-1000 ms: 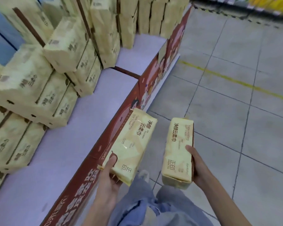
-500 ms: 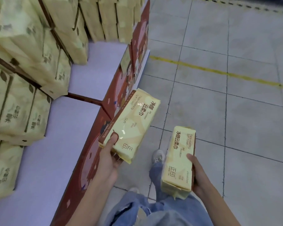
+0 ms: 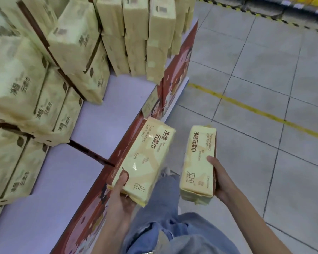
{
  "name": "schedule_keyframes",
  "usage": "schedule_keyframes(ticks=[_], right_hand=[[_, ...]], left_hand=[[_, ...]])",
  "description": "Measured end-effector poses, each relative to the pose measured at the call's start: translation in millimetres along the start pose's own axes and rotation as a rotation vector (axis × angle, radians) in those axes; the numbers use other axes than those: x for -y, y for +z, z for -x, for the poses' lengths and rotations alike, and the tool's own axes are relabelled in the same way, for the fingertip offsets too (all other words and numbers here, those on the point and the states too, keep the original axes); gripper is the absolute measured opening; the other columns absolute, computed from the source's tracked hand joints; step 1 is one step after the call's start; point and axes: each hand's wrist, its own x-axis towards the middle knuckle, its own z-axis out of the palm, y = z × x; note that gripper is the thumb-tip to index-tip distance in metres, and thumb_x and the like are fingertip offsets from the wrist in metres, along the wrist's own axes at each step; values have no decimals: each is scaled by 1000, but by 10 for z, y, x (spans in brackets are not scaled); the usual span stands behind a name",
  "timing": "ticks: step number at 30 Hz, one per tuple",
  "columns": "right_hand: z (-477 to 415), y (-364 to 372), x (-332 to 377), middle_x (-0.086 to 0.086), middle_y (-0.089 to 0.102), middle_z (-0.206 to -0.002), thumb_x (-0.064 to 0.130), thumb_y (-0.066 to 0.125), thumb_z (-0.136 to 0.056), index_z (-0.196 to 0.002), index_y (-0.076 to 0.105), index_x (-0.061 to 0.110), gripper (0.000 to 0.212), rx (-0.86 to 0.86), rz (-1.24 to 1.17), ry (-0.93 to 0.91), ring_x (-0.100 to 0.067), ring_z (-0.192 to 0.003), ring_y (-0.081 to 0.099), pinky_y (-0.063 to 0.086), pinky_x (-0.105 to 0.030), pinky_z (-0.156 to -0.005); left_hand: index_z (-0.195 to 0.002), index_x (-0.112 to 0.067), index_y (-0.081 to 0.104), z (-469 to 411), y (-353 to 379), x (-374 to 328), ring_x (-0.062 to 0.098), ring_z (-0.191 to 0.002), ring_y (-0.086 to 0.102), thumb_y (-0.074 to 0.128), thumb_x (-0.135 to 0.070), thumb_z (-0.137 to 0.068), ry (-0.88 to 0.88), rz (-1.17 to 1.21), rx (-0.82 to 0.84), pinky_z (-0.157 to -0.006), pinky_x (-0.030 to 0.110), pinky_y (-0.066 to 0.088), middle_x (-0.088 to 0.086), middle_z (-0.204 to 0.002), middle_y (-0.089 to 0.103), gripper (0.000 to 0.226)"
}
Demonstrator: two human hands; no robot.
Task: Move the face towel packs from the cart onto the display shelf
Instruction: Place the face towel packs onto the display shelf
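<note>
— What am I holding right now?
— My left hand [image 3: 123, 197] grips the near end of a face towel pack [image 3: 145, 158], thumb on its printed face, fingers curled beneath. It sits at the top edge of the red front panel [image 3: 176, 70] of the display shelf [image 3: 103, 116]; I cannot tell if they touch.
— And the other side?
— My right hand [image 3: 221, 182] clasps a second face towel pack [image 3: 198, 162] from its right side, thumb pressed on top. It hangs over the tiled floor [image 3: 264, 70], just right of the first and apart from it.
— The shelf?
— Stacked packs [image 3: 35, 88] fill its left and far parts.
</note>
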Motion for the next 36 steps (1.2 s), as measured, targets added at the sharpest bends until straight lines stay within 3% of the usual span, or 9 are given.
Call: schedule_keyframes(ticks=[8, 11, 15, 20, 23, 27, 29, 32, 36], right_hand=[[-1082, 373, 1008, -14, 71, -107, 38, 63, -68, -118, 57, 11, 57, 29, 135, 37, -34, -97, 67, 53, -46, -80], [-1409, 533, 1320, -19, 67, -113, 36, 65, -70, -128, 47, 6, 68, 40, 218, 78, -37, -101, 65, 54, -46, -79], [-1732, 740, 1578, -20, 65, -115, 35, 69, -74, -138, 34, 7, 78, 112, 349, 161, -37, -102, 65, 53, -48, -84], [-2060, 965, 1733, -16, 68, -111, 40, 76, -69, -133, 43, 7, 80, 282, 572, 289, -34, -98, 67, 54, -47, -86], [-2185, 1121, 1806, -15, 69, -110, 37, 77, -69, -130, 48, 6, 74, 407, 713, 349, -32, -98, 68, 54, -45, -86], [-2306, 1406, 1914, -11, 66, -115, 40, 76, -62, -135, 39, 11, 86, 518, 905, 362, -26, -100, 67, 55, -41, -86], [-2372, 1587, 1964, -6, 64, -115, 34, 80, -69, -136, 33, 15, 84, 559, 985, 317, -21, -100, 65, 54, -37, -84], [-2431, 1910, 2010, 4, 59, -116, 28, 81, -70, -135, 28, 22, 84, 635, 1133, 165, -18, -106, 60, 49, -41, -94], [-2456, 2333, 1988, 15, 49, -109, 49, 78, -51, -131, 23, 34, 99, 839, 1485, -371, -8, -103, 50, 43, -32, -81]], left_hand=[[-100, -21, 65, -944, 953, -467, 12, -71, 72, 57, -25, -87, 31, 109, -71, -55, 28, 58, -2, -88, 76, 15], [-112, -21, 63, -1129, 1219, -640, 15, -83, 72, 56, -28, -86, 47, 143, -68, -67, 36, 58, 1, -102, 74, 28], [-120, -23, 60, -1205, 1333, -695, 13, -89, 71, 52, -27, -91, 92, 233, -170, -68, 35, 60, -2, -108, 73, 30], [-131, -24, 54, -1191, 1408, -578, 17, -107, 65, 56, -34, -84, 143, 358, -355, -85, 40, 55, -1, -120, 68, 48], [-131, -23, 54, -1190, 1541, -492, 20, -112, 61, 55, -33, -87, 195, 463, -490, -92, 43, 49, 0, -122, 66, 45], [-121, -24, 60, -1211, 1766, -365, 16, -94, 67, 55, -34, -89, 254, 641, -665, -74, 36, 57, -3, -108, 71, 34], [-115, -26, 61, -1202, 1850, -297, 14, -87, 69, 56, -34, -88, 301, 715, -724, -67, 33, 59, -5, -100, 73, 28], [-114, -27, 61, -1155, 1925, -202, 14, -88, 69, 55, -34, -88, 378, 801, -810, -72, 35, 57, -7, -98, 74, 27], [-113, -31, 61, -1080, 1904, -81, 13, -86, 70, 56, -36, -88, 436, 875, -920, -74, 35, 57, -8, -96, 74, 26]])
